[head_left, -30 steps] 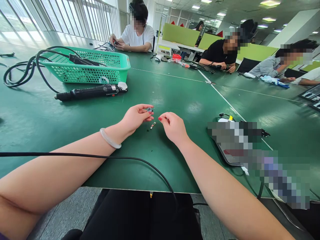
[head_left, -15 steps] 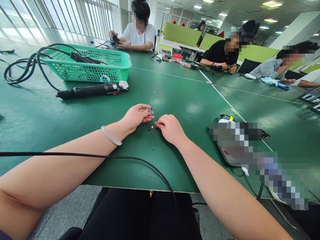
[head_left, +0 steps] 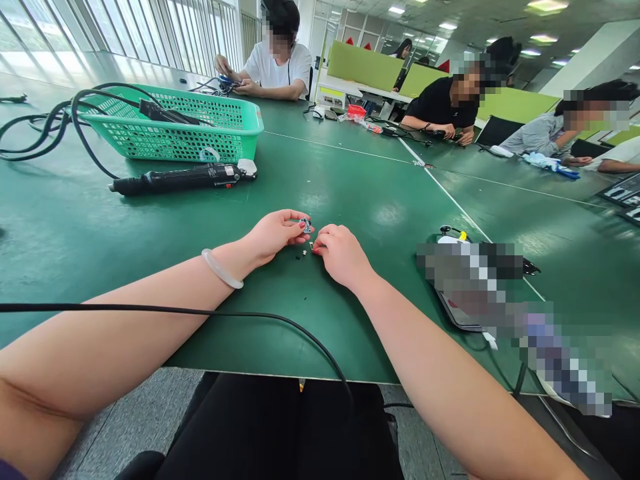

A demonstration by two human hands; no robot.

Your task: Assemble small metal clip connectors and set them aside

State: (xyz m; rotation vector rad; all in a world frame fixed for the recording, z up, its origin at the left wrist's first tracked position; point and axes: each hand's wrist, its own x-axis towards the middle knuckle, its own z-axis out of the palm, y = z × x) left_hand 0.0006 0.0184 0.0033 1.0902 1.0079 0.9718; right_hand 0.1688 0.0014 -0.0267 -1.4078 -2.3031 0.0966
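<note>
My left hand [head_left: 277, 235] pinches a small dark part with white markings [head_left: 305, 225], perhaps a little circuit board, just above the green tabletop [head_left: 250, 333]. Close beside it on the right, my right hand [head_left: 343, 252] is closed, thumb and fingertips pressed together. A tiny pale piece [head_left: 311, 246] shows at its fingertips; its kind is too small to make out. Below the hands lie a tiny white piece [head_left: 305, 253] and a tiny black piece [head_left: 298, 258] on the table.
A green plastic basket [head_left: 185, 143] with cables stands at the left back. In front of it lies a black electric screwdriver [head_left: 180, 179]. A black cable [head_left: 250, 315] crosses over my left forearm. A blurred-out device [head_left: 457, 313] sits at right. Several people work around the table.
My left hand has shifted slightly right with the small part, bringing it nearer to my right hand. The right hand has hardly moved. At the back, a person in white has raised a hand.
</note>
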